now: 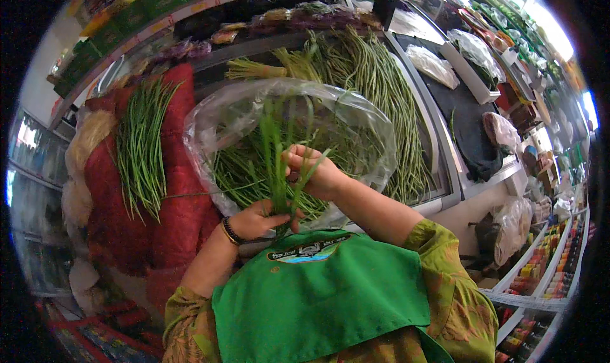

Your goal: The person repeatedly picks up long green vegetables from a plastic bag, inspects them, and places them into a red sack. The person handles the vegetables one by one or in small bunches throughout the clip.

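Note:
A bunch of garlic chives [273, 153] stands upright in my left hand [257, 219], its fingers closed around the lower ends. My right hand [316, 172] is just above and to the right, pinching a few of the blades, with its fingertips partly hidden by them. Both hands are over the near side of a large clear plastic bag [196, 131] with its mouth spread wide. Inside the bag lies a heap of loose green chives [238, 166]. To the left, a sorted pile of chives [143, 150] rests on a red mesh sack [109, 188].
Long green beans [375, 77] hang over the display case behind and right of the bag. Bundled pale-green stalks [254, 69] lie at the back. Further right are a dark counter surface [467, 128] and a white plastic bag [432, 66]. Bottle shelves [540, 268] stand at lower right.

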{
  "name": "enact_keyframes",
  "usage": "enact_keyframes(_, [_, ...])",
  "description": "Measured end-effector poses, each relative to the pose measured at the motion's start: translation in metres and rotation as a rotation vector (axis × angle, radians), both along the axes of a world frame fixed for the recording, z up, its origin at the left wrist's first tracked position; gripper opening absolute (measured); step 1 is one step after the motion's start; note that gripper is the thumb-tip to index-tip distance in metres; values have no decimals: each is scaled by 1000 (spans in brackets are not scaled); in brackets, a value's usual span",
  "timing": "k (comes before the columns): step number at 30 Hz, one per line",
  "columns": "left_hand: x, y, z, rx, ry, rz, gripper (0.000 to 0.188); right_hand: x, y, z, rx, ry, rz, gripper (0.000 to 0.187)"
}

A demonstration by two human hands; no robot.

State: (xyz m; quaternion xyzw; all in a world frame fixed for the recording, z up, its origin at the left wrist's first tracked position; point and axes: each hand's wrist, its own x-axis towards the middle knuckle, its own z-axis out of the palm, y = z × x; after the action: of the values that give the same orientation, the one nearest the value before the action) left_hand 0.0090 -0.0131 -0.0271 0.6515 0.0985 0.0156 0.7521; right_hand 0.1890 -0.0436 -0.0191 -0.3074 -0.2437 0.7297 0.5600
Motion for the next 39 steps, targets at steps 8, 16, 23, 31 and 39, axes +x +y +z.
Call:
enact_keyframes(8, [-5, 3, 7, -81, -23, 25, 20, -8, -3, 20, -48, -48, -23, 34])
enact_keyframes(16, [-4, 2, 12, -58, 63, -37, 21, -4, 12, 37, 47, -140, 201, 56])
enact_keyframes(23, [-3, 3, 9, -78, 65, -45, 21, -9, 16, 44, 121, -183, 64, 39])
enact_keyframes(31, [-7, 2, 6, -44, -22, -32, 21, 3, 17, 46, 27, -319, -121, 38])
enact_keyframes(39, [-10, 5, 10, -277, -49, 230, 24, 45, 2, -44, -34, -1890, 75, 46])
